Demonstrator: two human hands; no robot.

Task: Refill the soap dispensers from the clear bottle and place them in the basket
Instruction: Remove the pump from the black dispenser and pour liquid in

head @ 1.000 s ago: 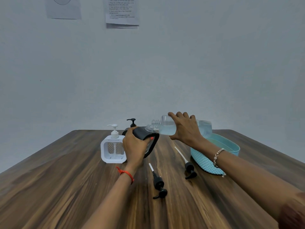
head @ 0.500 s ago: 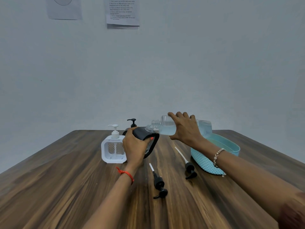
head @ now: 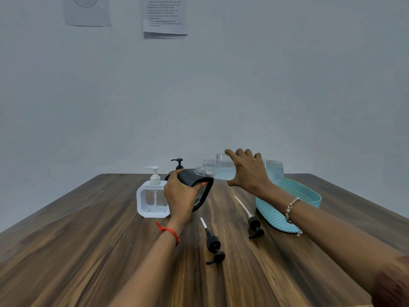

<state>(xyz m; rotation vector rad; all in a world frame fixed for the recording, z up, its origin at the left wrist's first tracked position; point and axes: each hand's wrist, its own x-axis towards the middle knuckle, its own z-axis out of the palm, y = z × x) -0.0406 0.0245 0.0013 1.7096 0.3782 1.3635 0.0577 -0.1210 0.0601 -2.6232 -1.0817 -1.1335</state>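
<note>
Clear bottle [head: 221, 168] tipped, neck at black soap dispenser's [head: 191, 176] open mouth, mid-table.
Left hand [head: 180, 196] grip wraps dispenser; right hand [head: 247, 171] grip wraps bottle's middle. Probably rigid, slick, sloshing: hold mid-body.

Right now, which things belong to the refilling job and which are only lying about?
Job: clear bottle in right hand, open black dispenser in left hand, white dispenser, black-pump dispenser behind, loose pump, second loose pump, basket.
Lying about: printed sheet and other sheet on the wall.
</note>
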